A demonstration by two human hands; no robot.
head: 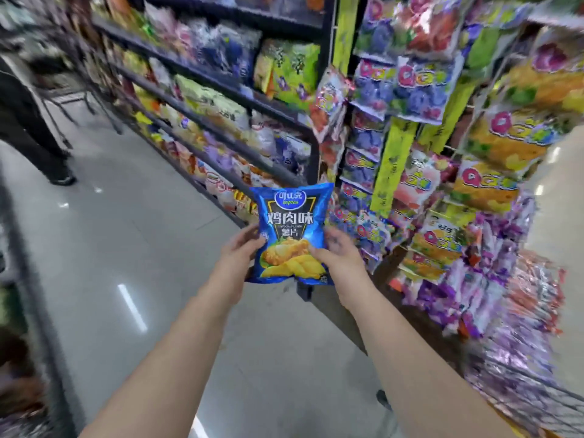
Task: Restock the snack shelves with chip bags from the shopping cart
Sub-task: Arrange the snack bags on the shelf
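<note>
Left grip [244,248] and right grip [338,251] clasp chip bag [292,224] sides.

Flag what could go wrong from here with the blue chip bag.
The left hand and right hand pinch the blue chip bag only by its lower sides, so it might slip. The hanging snack packs crowd close on its right; a swing could knock some down. The shelves look full, so squeezing it in may dislodge neighbours.

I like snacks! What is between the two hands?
A blue chip bag, held upright between the left hand and the right hand. The head view shows it.
</note>
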